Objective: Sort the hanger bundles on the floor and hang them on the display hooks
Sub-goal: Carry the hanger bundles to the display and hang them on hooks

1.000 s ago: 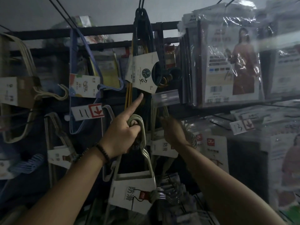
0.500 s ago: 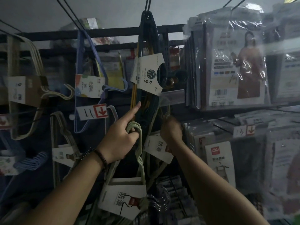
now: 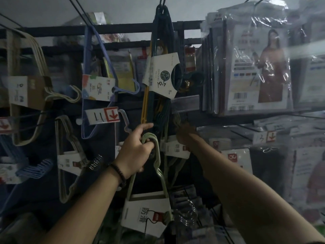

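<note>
Hanger bundle [image 3: 159, 166] hooks sit gripped in our left hand [image 3: 135, 152]; our blurred right hand [image 3: 184, 135] seemingly grips a second bundle [image 3: 175, 148].

Dim scene, plastic glare, perhaps motion-blurred edges

The scene is being recorded by a single wide-angle camera worn on the head. The lens is being pointed forward and somewhat upward at a display wall, so that pale ceiling [image 3: 123, 7] is being taken in along the top, with a black rail [image 3: 123, 29] being shown just below it. The wall is being seen from close by, within reach of both arms. The forearms are being framed from the lower edge, running away from the lens, and the left hand [image 3: 135, 150] and right hand [image 3: 184, 136] are being caught near the middle. Straight lines are being bowed toward the edges, and the wrapped packages [image 3: 255, 67] at the right are being blurred.
</note>
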A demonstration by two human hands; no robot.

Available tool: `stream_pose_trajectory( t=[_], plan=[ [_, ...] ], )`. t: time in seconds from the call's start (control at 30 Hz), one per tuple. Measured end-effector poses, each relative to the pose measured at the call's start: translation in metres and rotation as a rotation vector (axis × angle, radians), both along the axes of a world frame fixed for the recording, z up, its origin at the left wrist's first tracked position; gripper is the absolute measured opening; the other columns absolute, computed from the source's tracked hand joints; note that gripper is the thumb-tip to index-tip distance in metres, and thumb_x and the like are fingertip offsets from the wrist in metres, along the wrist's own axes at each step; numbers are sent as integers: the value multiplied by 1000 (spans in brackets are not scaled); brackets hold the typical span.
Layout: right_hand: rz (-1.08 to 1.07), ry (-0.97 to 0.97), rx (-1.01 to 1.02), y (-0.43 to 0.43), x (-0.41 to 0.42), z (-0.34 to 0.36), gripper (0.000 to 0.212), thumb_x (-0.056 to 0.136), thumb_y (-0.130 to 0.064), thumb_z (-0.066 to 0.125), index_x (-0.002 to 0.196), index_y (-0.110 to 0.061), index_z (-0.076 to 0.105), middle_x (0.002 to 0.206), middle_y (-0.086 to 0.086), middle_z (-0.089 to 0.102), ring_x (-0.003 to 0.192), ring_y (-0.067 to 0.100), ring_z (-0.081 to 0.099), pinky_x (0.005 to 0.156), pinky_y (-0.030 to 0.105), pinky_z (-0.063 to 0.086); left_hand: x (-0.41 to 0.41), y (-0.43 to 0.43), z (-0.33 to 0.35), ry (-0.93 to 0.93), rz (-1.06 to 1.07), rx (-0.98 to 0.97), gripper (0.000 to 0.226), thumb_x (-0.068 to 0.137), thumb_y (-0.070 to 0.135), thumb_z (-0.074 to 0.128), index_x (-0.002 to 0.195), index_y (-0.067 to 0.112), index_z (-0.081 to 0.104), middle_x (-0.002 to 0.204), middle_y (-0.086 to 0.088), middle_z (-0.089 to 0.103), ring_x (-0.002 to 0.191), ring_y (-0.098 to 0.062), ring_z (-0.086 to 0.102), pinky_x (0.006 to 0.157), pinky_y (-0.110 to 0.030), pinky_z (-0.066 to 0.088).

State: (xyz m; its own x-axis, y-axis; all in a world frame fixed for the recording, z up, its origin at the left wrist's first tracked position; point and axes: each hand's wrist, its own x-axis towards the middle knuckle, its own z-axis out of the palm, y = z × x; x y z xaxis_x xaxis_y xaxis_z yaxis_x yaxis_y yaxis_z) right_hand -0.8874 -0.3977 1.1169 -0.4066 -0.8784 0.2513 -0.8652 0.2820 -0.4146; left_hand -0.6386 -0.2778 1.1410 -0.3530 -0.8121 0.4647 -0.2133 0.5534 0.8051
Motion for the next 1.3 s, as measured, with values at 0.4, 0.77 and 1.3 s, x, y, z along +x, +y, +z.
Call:
stream_pose_trajectory(
  t=[0.4,0.77,1.3],
  plan=[
    [558,-211,-488,212,63,-42,40,94,-59,59,126,-35,57,99,-9,74,86,8,72,72,40,61,-41,11,3,276,-63,-24,40,91,-5,62,122,18,55,86,-22,70,47,-11,58,41,-22,46],
    [258,-61,-658,189,42,-60,20,103,-40,44,107,-31,62,82,-6,70,65,12,69,54,41,58,-43,13,32,198,-154,-27,42,89,22,67,130,20,56,98,8,59,86,-3,60,77,-26,47],
    [91,-56,-588,161,25,-9,10,100,-20,52,91,-21,58,75,0,64,64,23,60,57,44,54,-28,10,56,-374,48,-513,83,86,13,60,154,52,32,146,3,38,134,-28,27,107,-35,26]
  ],
)
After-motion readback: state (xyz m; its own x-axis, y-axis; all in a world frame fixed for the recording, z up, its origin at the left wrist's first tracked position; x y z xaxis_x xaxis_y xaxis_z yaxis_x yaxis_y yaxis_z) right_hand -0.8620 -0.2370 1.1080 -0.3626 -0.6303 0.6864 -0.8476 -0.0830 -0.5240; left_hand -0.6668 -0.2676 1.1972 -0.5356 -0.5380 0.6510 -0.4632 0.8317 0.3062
